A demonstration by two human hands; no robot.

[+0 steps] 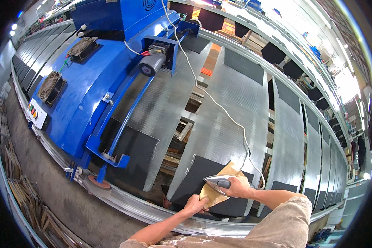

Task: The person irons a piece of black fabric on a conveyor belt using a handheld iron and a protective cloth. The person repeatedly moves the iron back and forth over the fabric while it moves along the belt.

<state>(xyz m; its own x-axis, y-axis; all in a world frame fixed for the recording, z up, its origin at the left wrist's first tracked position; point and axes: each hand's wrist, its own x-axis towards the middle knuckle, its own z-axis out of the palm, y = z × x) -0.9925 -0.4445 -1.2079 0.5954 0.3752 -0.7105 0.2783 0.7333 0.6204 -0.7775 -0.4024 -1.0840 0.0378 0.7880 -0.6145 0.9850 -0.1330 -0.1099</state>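
Observation:
My right hand [237, 186] grips the handle of an electric clothes iron [216, 183]. The iron's soleplate rests on a piece of brown paper or cloth [232, 169], which lies over a black fabric piece [189, 183] on the near end of a metal board [226, 124]. With my left hand [196, 205] I pinch the near lower corner of the brown sheet, just below the iron. A pale power cord [223, 108] runs from near the iron's rear, up across the board, to the top of the view.
A blue machine [83, 102] with fans, a motor [152, 64] and a rubber-rimmed wheel [98, 186] stands at left on a metal rail [136, 210]. More metal boards with black pieces [286, 96] extend right. Wooden frames [55, 229] lean at lower left.

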